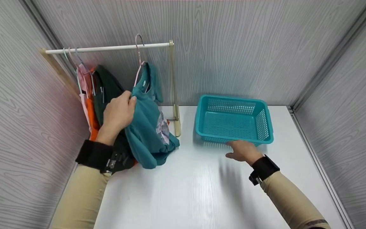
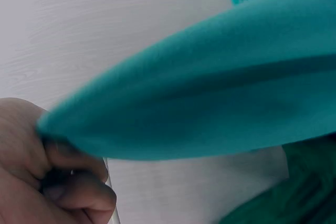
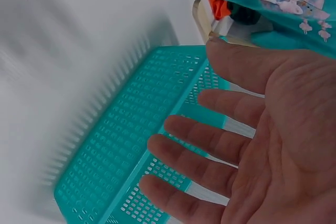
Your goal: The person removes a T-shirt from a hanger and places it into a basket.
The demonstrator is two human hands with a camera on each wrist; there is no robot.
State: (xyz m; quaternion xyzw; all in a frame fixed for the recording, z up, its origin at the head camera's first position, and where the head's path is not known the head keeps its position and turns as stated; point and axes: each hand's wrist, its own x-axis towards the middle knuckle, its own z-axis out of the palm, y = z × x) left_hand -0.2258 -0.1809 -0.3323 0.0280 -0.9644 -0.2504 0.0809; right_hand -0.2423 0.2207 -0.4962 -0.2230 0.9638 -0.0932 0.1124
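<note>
Pinched the teal shirt [image 1: 148, 121], on its pink hanger [image 1: 139, 56] left of the basket [image 1: 229, 124], with the left hand [image 1: 118, 109]. Held the right hand [image 1: 243, 150] loosely outstretched, just by the basket's near side.

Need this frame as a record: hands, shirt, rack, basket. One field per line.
left hand: grips shirt by its edge
right hand: holds nothing, fingers extended, at basket near side; contact unclear
shirt: teal, printed front, on pink hanger
hanger: hook over rail
rack: left of basket
other clothes: pink, orange, dark green; bunched toward rail's left end
basket: teal, perforated, on table
</note>
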